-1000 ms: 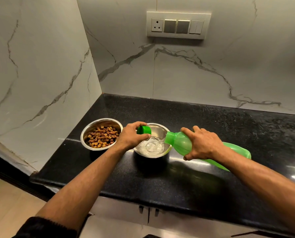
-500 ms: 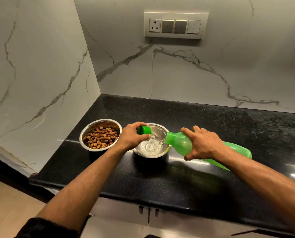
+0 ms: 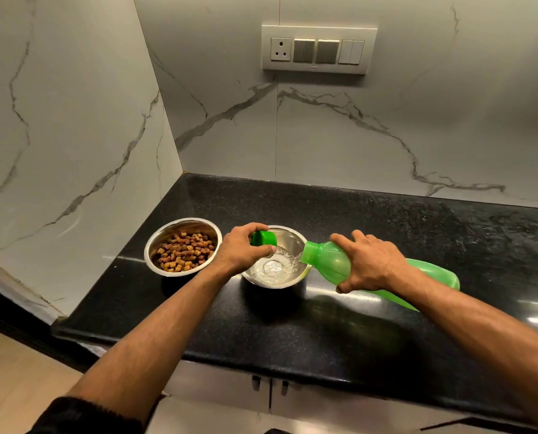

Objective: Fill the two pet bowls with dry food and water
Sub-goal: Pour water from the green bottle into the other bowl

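Observation:
Two steel bowls stand side by side on the black counter (image 3: 339,333). The left bowl (image 3: 155,245) holds brown dry kibble (image 3: 184,251). The right bowl (image 3: 288,238) has water (image 3: 272,268) in its bottom. My right hand (image 3: 366,261) grips a green plastic bottle (image 3: 327,260), tipped nearly flat with its mouth over the right bowl's rim, and water streams from it into the bowl. My left hand (image 3: 244,247) holds the green bottle cap (image 3: 264,239) at the right bowl's left rim.
Marble walls close the corner at the left and back. A socket and switch panel (image 3: 318,50) sits on the back wall. Below the counter's front edge are cabinet doors with dark handles (image 3: 269,385). Pale floor shows at lower left.
Water keeps pouring and the pool in the right bowl ripples. Both hands and the bottle hold nearly the same pose.

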